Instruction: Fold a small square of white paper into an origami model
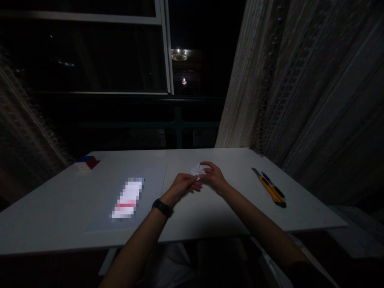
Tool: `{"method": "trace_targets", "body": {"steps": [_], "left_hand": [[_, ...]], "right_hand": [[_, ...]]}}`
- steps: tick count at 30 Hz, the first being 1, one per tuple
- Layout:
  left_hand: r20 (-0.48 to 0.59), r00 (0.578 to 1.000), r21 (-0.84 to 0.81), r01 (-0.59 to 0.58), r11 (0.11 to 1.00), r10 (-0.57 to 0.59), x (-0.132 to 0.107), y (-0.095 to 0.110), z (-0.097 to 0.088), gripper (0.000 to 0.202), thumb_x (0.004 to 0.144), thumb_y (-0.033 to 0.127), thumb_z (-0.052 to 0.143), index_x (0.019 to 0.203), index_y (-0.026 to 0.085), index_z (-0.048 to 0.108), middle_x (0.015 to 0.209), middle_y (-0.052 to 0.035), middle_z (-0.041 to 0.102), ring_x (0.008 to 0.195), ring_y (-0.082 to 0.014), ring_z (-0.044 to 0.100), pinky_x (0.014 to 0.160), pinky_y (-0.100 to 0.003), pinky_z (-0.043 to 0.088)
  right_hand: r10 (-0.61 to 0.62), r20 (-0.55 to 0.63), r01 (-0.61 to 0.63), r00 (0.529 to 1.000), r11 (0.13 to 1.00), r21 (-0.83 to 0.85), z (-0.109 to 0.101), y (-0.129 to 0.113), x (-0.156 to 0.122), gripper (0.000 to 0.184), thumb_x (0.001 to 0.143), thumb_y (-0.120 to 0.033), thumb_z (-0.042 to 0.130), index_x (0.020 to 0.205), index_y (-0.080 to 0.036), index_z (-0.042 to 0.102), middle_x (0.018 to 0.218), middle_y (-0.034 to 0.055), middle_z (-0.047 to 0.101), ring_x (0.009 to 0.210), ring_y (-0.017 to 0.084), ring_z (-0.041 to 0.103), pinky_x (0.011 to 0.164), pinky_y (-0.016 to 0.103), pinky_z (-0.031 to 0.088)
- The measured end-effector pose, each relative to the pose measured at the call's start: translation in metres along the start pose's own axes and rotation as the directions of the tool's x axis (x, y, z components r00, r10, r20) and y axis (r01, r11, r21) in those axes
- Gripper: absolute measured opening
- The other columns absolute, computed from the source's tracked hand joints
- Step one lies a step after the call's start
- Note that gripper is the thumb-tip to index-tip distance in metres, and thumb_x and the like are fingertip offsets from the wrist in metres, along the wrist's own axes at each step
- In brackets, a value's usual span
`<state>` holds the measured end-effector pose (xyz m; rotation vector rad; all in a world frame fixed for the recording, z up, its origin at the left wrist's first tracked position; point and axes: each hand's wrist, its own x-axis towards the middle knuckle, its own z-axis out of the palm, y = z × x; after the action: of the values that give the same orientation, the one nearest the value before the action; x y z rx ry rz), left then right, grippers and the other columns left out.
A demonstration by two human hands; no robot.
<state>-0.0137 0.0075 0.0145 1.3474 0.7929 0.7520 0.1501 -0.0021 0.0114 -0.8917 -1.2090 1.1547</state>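
Between my two hands is a small folded piece of white paper [197, 169] with crease lines meeting near its middle. My left hand [183, 185], with a dark band on the wrist, pinches the paper's lower edge with thumb and fingers. On the other side my right hand [213, 177] grips it, its index finger curled over the top right corner and its thumb near the lower edge. The fingertips of both hands nearly meet at the bottom of the paper. Some of the fingers and the paper's underside are hidden.
On the white table [228, 218], a larger paper sheet [159, 180] lies at left beneath a bright, pixelated phone-like screen [128, 198]. A puzzle cube [86, 163] sits far left. At right lie a yellow utility knife [270, 189] and a dark pen [273, 185]. Curtains hang beside the window.
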Motion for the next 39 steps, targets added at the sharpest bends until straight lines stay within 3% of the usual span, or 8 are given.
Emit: {"method": "trace_targets", "body": {"steps": [19, 27, 39], "left_hand": [[-0.014, 1.000, 0.029, 0.005, 1.000, -0.005, 0.0025, -0.0032, -0.0027, 0.033, 0.058, 0.037, 0.073, 0.062, 0.009, 0.055, 0.072, -0.0143, 0.068, 0.060, -0.0186, 0.065, 0.044, -0.020, 0.034], [0.010, 1.000, 0.120, -0.021, 0.993, 0.020, -0.0009, -0.0014, 0.0012, 0.029, 0.059, 0.033, 0.071, 0.058, 0.009, 0.055, 0.066, -0.0118, 0.067, 0.058, -0.0171, 0.063, 0.045, -0.021, 0.034], [-0.035, 0.999, 0.147, 0.001, 0.989, 0.004, 0.0039, -0.0074, 0.0023, 0.027, 0.063, 0.032, 0.069, 0.059, 0.010, 0.055, 0.066, -0.0118, 0.068, 0.055, -0.0156, 0.063, 0.042, -0.019, 0.032]], "right_hand": [[-0.058, 0.049, 0.062, 0.997, 0.995, -0.081, -0.0001, 0.0003, -0.0008, 0.065, 0.049, -0.021, 0.076, 0.109, -0.021, 0.051, 0.059, -0.0064, 0.055, 0.052, 0.010, 0.053, 0.050, 0.022, 0.040], [0.054, 0.153, -0.048, 0.987, 0.998, -0.043, -0.0040, -0.0036, -0.0020, 0.063, 0.044, -0.020, 0.078, 0.102, -0.017, 0.052, 0.068, 0.0005, 0.064, 0.059, 0.015, 0.059, 0.055, 0.027, 0.045], [0.043, 0.090, -0.035, 0.995, 0.996, -0.082, -0.0022, -0.0012, 0.0006, 0.054, 0.045, -0.018, 0.076, 0.095, -0.016, 0.055, 0.065, 0.0000, 0.064, 0.055, 0.014, 0.058, 0.052, 0.026, 0.044]]}}
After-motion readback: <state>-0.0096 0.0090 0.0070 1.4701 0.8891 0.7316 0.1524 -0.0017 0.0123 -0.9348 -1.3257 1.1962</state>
